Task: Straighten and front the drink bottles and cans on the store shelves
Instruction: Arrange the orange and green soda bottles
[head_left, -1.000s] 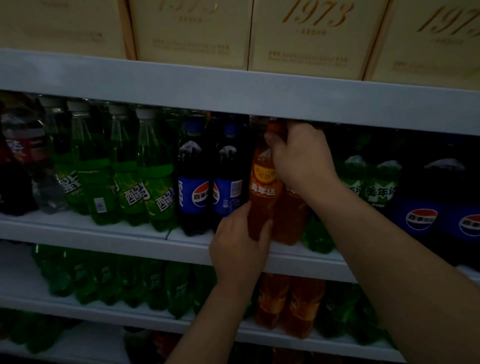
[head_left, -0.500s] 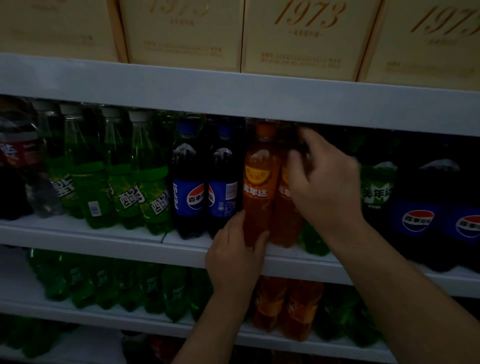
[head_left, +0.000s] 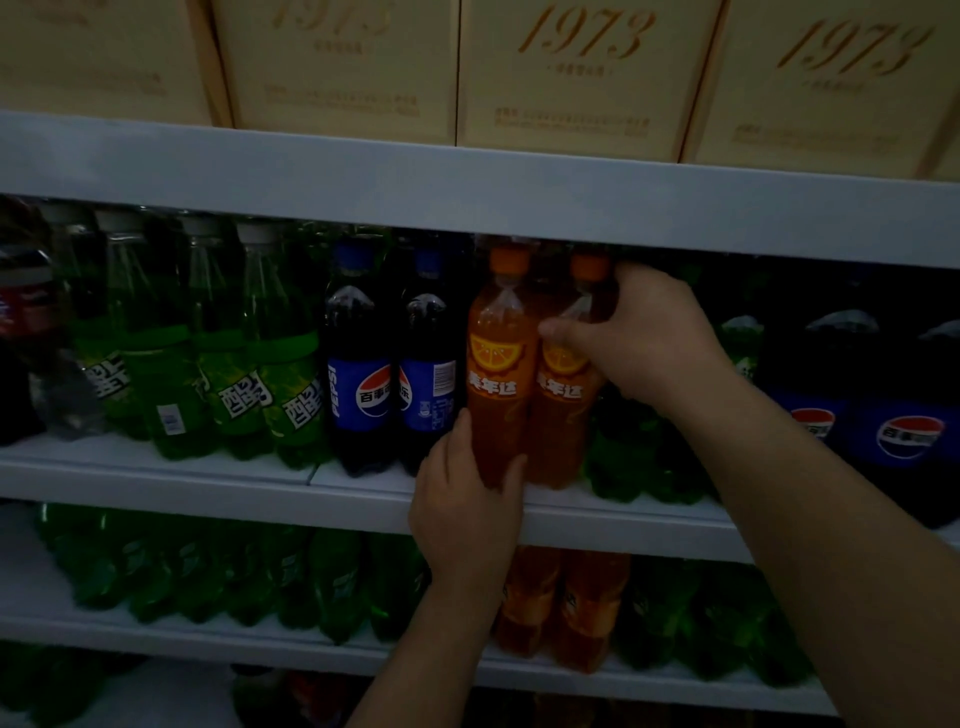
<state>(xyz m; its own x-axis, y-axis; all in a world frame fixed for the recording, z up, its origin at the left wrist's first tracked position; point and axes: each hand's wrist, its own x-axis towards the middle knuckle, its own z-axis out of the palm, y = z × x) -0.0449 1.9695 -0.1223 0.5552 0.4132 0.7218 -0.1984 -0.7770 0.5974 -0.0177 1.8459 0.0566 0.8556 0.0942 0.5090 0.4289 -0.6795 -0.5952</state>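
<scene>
Right hand (head_left: 649, 343) has closed round the right bottle (head_left: 561, 415), upright at its 9 o'clock on the shelf (head_left: 208, 483); left hand (head_left: 467, 514) grips the left bottle (head_left: 498, 374) low, from 6 o'clock.

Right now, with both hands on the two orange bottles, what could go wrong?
1. The left grip holds the left orange bottle low, at the shelf edge; a forward pull may tip it off.
2. The right grip holds the right orange bottle near its cap, close under the upper shelf; lifting may knock the cap against it.
3. The Pepsi bottle stands tight beside the left one; twisting may turn it too.
</scene>
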